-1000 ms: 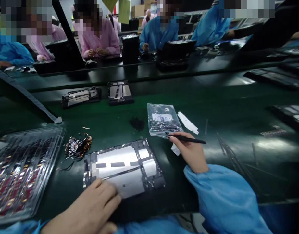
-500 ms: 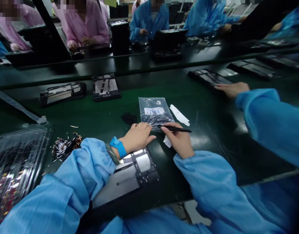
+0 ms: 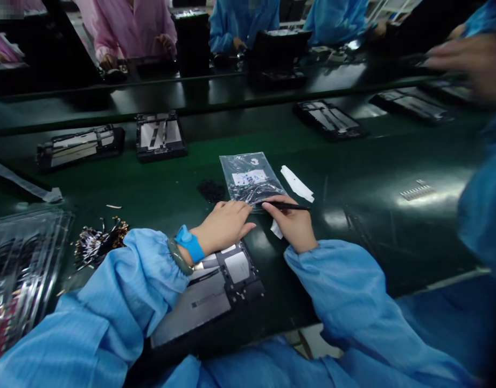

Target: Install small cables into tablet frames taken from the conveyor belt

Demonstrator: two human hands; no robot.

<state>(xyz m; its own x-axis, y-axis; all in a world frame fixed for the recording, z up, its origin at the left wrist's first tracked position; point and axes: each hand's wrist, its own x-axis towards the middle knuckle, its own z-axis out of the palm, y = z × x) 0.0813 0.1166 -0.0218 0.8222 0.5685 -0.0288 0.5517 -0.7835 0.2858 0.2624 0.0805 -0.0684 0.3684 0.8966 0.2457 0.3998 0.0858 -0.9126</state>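
My right hand is closed in a pinch on slim black tweezers, held at the lower edge of a clear plastic bag. The bag has a white label and small dark pieces inside. My left hand lies palm down with its thumb apart and its fingertips at the bag's lower left corner; what is under them is hidden. Below that hand a tablet-like device lies with its inside parts showing, partly covered by my left forearm. A heap of small black pieces is left of the bag.
White strip lies right of the bag. Further left are a cable pile and clear trays. Opened devices stand along the bench's far side. A co-worker's blurred hand is at upper right; small metal parts lie below it.
The view has tilted down and shifted slightly. The co-worker's hand at right has left the device it touched and moved up and right, uncovering small metal parts. My hands stay almost in place.
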